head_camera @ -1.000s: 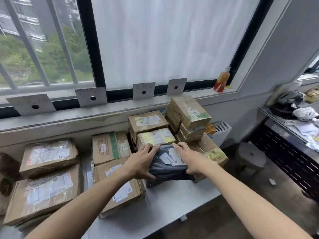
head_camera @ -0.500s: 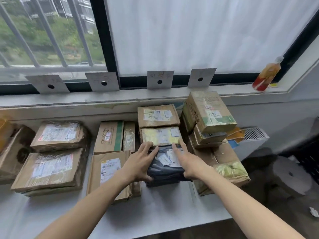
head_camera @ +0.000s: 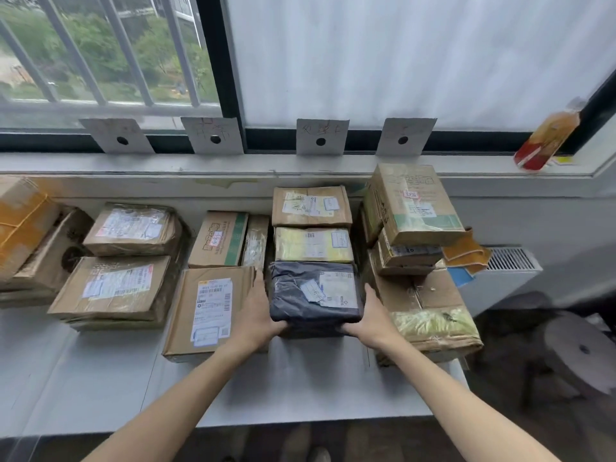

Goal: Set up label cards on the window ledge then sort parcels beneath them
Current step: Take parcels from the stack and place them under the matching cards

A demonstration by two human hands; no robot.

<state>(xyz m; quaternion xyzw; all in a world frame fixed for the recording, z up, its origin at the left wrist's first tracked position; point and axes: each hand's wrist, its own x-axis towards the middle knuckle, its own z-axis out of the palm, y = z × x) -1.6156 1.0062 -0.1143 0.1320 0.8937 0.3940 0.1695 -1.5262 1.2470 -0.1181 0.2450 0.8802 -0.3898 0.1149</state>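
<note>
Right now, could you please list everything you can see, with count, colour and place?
label cards: four, grey-white with a dark dot, propped along the ledge.
ledge: one, pale grey, below the window.
bottle: one, orange and red, leaning at the ledge's right end.
black parcel: one, with white labels, front of the third column.
yellow parcel: one, just behind the black parcel.
brown boxes: about a dozen, in rows and stacks under the cards.
table: one, grey-white, under the parcels.
left hand: grips the black parcel's left side.
right hand: grips its right side.
</note>
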